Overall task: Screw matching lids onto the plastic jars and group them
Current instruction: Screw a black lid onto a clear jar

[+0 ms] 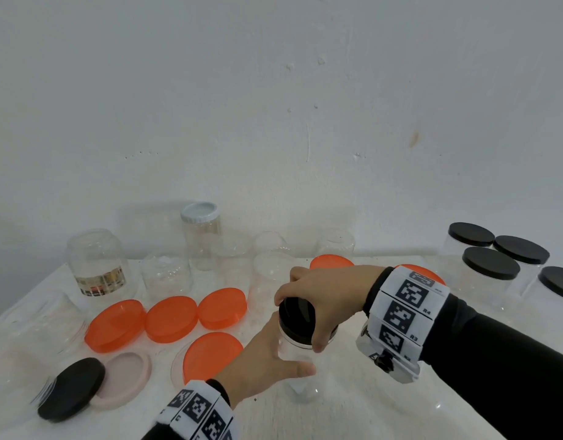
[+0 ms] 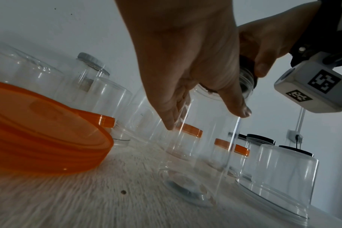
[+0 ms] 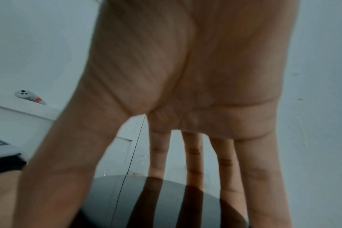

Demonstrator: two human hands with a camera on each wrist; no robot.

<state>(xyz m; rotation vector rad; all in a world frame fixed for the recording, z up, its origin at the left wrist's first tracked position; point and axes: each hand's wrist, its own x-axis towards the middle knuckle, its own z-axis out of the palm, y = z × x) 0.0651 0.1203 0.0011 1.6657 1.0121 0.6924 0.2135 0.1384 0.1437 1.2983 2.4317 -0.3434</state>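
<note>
Crowding both grips, right hand (image 1: 324,300) on black lid (image 1: 297,319), left hand (image 1: 264,363) on jar (image 1: 301,369): orange lids (image 1: 172,319).

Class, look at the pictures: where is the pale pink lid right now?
In the head view, the pale pink lid lies near the table's front left, partly under a black-lidded jar lying on its side, left of an orange lid.

- My left hand (image 2: 187,61) wraps the clear jar (image 2: 201,138), fingers and thumb down its sides.
- My right hand (image 2: 263,46) grips the black lid (image 2: 248,64) on the jar's mouth.
- An orange lid (image 2: 45,135) lies close by on the left.
- Black-lidded jars (image 2: 260,148) stand beyond, right.
</note>
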